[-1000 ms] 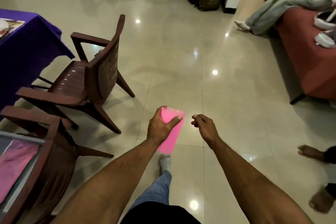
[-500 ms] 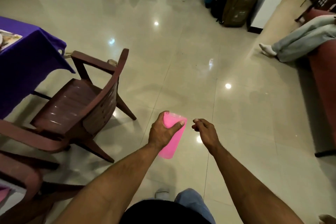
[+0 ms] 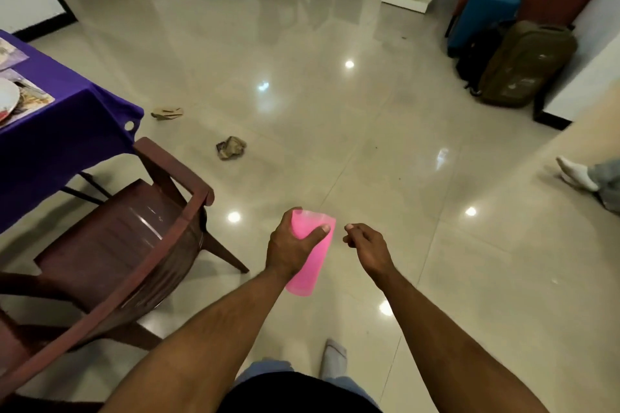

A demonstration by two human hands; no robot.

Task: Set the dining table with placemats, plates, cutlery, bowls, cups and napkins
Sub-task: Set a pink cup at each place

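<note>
My left hand [image 3: 292, 250] grips a pink plastic cup [image 3: 312, 265] around its upper part, out over the tiled floor in front of me. My right hand [image 3: 367, 250] hovers just right of the cup with loosely curled fingers and holds nothing. At the far left stands the dining table [image 3: 63, 131] under a purple cloth. On it lies a placemat [image 3: 32, 102] with a white plate [image 3: 6, 99] cut off by the frame edge. A second placemat [image 3: 10, 54] shows behind it.
A brown plastic chair [image 3: 117, 255] stands at the table's corner, left of my arms. Crumpled paper [image 3: 230, 147] and cardboard scraps [image 3: 167, 112] lie on the floor. Suitcases [image 3: 523, 64] sit far right. Another person's socked foot [image 3: 577, 174] reaches in at the right.
I have walked forward and turned left. The chair and table slid nearer and lower left, the suitcases moved right. Both hands keep their pose, the cup still held in my left.
</note>
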